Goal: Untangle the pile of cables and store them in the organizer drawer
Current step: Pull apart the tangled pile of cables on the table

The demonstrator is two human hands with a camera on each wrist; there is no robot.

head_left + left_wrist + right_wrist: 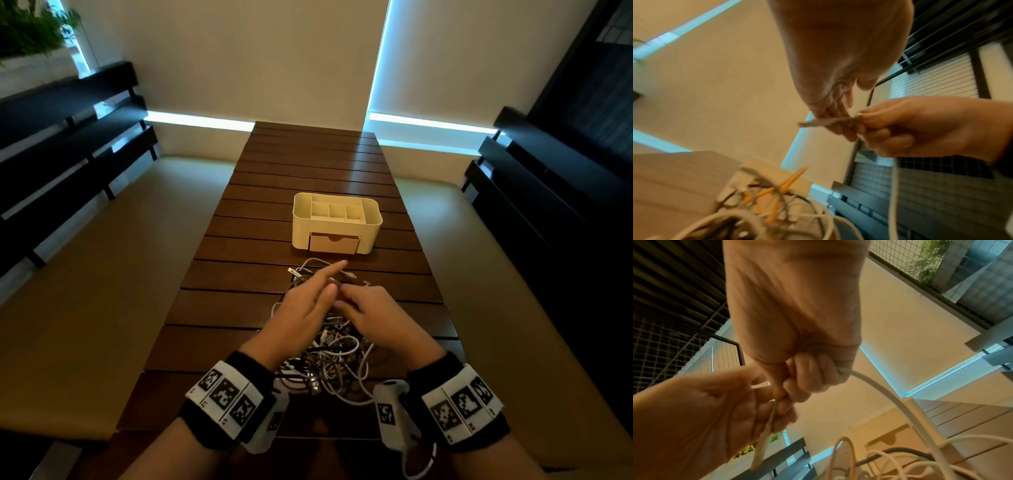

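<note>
A tangled pile of white, grey and orange cables lies on the slatted wooden table in front of me. Behind it stands the cream organizer, its front drawer pushed in. Both hands hover over the far part of the pile. My right hand is a fist round a white cable that hangs down into the pile. The cable's plug end sticks out past the right fingers. My left hand meets it there, lower fingers curled on the plug end, index finger straight.
Dark slatted benches run along both sides of the table, with tan floor between. The far half of the table behind the organizer is bare wood. A plant stands at the far left.
</note>
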